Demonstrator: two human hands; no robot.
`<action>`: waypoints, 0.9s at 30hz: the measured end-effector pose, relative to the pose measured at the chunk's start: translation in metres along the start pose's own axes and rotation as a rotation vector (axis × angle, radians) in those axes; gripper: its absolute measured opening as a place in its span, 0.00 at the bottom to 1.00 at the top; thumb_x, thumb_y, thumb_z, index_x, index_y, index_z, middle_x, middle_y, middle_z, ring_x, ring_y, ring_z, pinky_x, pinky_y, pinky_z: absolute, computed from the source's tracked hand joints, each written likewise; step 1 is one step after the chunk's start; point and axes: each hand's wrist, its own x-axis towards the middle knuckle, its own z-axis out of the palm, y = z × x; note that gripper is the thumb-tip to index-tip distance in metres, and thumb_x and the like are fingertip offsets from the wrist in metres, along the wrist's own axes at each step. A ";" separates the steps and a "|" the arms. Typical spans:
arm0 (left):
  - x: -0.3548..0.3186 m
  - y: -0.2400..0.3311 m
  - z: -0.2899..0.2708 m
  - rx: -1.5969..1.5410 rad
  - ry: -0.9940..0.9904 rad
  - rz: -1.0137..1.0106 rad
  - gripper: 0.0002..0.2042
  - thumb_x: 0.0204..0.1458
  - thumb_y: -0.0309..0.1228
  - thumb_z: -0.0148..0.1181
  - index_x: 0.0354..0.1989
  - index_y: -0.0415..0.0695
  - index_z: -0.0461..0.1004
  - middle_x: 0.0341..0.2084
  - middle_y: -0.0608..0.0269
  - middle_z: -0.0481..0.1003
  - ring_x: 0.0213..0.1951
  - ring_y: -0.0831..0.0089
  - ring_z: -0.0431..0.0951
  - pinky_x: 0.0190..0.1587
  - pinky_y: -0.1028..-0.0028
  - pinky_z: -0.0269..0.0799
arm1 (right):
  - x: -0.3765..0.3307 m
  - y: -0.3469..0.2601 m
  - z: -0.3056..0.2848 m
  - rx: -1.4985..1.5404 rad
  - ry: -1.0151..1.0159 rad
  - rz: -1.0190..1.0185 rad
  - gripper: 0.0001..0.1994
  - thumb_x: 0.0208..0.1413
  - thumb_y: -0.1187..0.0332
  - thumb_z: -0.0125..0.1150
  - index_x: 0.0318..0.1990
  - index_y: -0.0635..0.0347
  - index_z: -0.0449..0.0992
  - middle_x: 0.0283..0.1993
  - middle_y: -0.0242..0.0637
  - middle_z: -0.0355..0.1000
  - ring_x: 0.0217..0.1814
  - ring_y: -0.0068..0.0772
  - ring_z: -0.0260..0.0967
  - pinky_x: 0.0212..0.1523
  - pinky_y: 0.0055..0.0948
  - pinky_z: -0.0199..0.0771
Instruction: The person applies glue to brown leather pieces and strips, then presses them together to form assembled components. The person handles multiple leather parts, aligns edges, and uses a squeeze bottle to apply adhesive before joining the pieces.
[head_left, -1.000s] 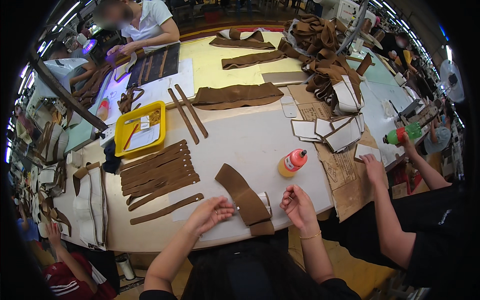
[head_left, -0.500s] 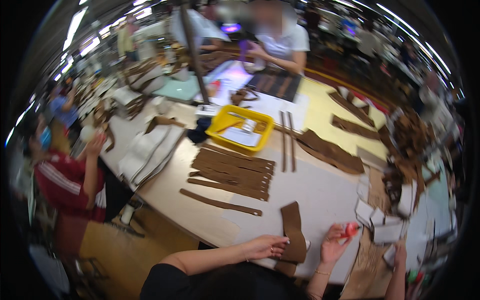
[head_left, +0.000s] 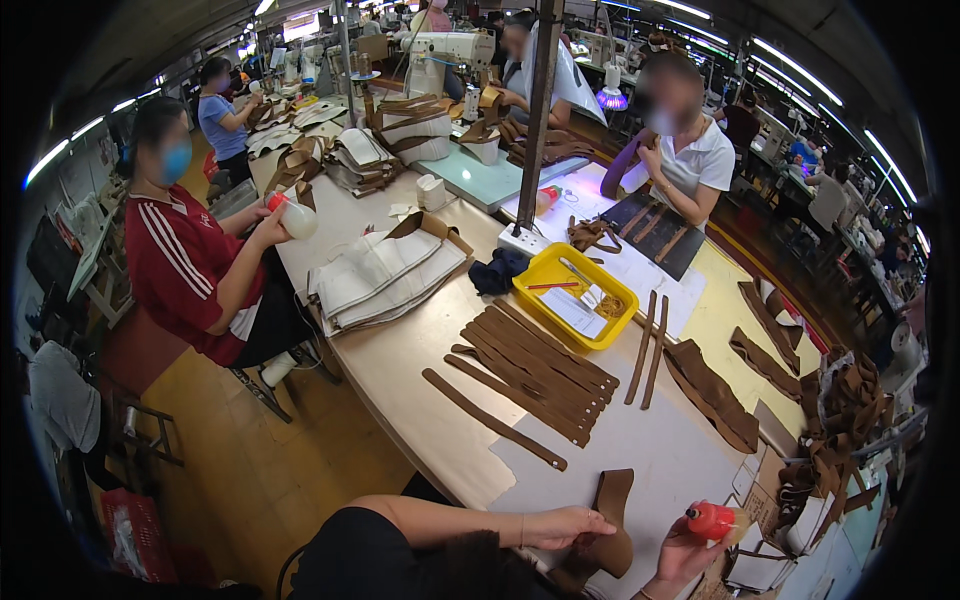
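Your left fingers pinched the brown piece, right fingers clasped the bottle; keeping the piece flat seemed wisest.

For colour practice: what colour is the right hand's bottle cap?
The cap is red, dark-tipped (head view).

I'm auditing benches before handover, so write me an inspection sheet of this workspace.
Surface: pale table, grey sheet under the work.
Job's things: wide brown piece, curved; red-topped bottle, held tilted.
Clutter: yellow tray of small items, dark cloth beside it; row of brown strips; stack of white-and-brown pieces.
Hands: left hand has fingertips at the brown piece's edge, grip unclear; right hand holds the bottle.
Cables: white power strip by the post; cords too indistinct to trace.
Surroundings: person in red shirt; person in white shirt; lit purple lamp.
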 end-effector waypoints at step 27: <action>-0.047 0.095 0.087 0.649 -0.003 0.363 0.34 0.43 0.30 0.71 0.58 0.36 0.59 0.48 0.58 0.70 0.51 0.71 0.71 0.55 0.70 0.67 | -0.026 -0.035 0.103 -0.623 -0.121 -0.556 0.48 0.37 0.29 0.57 0.56 0.61 0.59 0.46 0.39 0.67 0.45 0.39 0.72 0.46 0.43 0.77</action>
